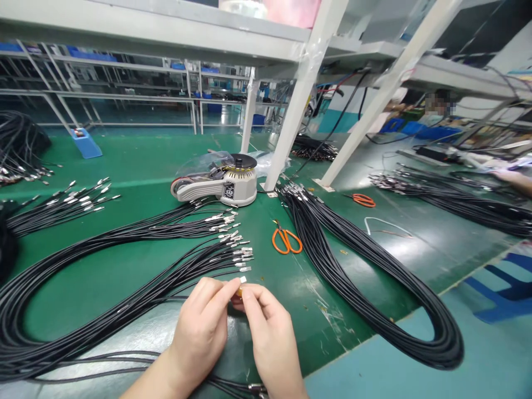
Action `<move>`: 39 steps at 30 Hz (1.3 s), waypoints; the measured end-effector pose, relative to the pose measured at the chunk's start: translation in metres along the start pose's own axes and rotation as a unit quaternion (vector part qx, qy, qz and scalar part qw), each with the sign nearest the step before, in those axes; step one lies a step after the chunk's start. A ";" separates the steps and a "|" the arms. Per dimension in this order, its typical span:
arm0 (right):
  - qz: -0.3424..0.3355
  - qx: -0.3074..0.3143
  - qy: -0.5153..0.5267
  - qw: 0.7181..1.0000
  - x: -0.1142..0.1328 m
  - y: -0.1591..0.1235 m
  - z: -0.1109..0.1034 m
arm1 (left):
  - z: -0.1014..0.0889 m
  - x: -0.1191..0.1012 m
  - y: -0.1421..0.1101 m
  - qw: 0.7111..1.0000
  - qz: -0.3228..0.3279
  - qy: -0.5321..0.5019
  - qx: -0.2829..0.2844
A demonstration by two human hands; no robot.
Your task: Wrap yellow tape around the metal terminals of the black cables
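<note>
Pinching a tiny white-tipped connector — left hand and right hand close together, fingertips narrow on it, with an orange bit underneath (too small to tell what). It's just beyond the metal-ended black cables on the green mat. A sweaty slip could drop it among those ends, where it'd vanish fast.

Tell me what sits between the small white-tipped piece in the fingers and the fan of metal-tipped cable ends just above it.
Nothing visible stands in the way. Only a narrow strip of green bench mat separates the small white-tipped piece, pinched between the left hand and right hand, from the fan of metal-tipped cable ends.
</note>
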State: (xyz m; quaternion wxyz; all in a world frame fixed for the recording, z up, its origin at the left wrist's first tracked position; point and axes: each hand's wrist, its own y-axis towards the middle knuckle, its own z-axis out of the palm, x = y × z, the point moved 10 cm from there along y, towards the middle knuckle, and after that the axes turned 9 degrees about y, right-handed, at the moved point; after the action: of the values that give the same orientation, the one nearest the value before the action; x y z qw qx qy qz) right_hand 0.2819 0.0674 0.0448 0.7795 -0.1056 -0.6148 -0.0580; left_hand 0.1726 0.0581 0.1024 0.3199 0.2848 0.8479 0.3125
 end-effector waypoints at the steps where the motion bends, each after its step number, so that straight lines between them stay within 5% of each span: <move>1: -0.002 0.002 -0.004 1.000 0.000 -0.001 0.000 | 0.001 0.001 0.000 1.000 -0.003 0.008 0.001; 9: 0.102 0.021 0.175 0.979 -0.025 -0.012 0.008 | 0.009 0.018 -0.004 0.996 -0.068 0.046 0.030; 14: 0.155 -0.011 0.261 0.953 -0.039 -0.020 -0.007 | 0.005 0.018 -0.002 0.996 -0.072 0.044 0.024; 18: 0.092 -0.037 0.188 0.977 -0.024 -0.011 -0.018 | 0.001 0.013 0.000 0.997 -0.054 0.062 0.012; 23: 0.053 0.003 0.077 0.996 -0.012 0.001 -0.001 | 0.001 0.012 -0.001 0.997 -0.052 0.062 0.016; 39: 0.005 -0.014 0.025 1.000 -0.005 -0.003 -0.006 | 0.017 0.032 0.002 0.969 -0.191 -0.066 0.141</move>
State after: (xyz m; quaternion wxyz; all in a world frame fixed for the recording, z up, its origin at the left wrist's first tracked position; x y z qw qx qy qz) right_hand 0.2854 0.0633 0.0385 0.7936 -0.1180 -0.5933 -0.0652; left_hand 0.1648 0.0867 0.0820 0.3857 0.1796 0.8991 0.1032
